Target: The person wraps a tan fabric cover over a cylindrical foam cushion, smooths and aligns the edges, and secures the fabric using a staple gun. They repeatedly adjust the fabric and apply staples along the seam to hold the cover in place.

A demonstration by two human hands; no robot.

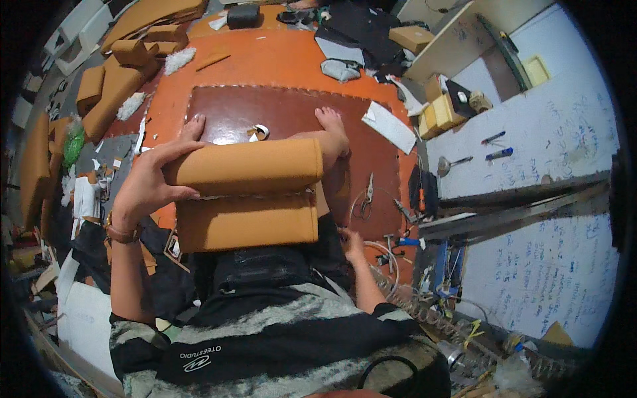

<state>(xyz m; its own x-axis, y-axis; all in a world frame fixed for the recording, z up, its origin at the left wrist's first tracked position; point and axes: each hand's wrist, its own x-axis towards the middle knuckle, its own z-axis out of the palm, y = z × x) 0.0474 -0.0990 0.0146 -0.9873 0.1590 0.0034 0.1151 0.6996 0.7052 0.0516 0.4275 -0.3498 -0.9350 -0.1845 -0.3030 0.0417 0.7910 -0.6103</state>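
Across my lap lies a tan upholstered piece made of two padded blocks, a rounded upper block [245, 164] and a flatter lower block [249, 224], with a seam between them. My left hand [149, 179] grips the left end of the upper block, its thumb along the seam and fingers over the top. My right hand [352, 247] is low beside my right thigh, apart from the upholstered piece. Its fingers look curled, and what they hold, if anything, is hidden. A pale hose [396, 275] runs close by it.
Pliers [369, 189] and a red-handled screwdriver [421, 199] lie right of my leg on the brown mat [225, 103]. A coiled hose [431, 322] runs at lower right. Tan padded pieces [119, 83] pile up far left. At right stands a white marked surface [544, 146] with markers.
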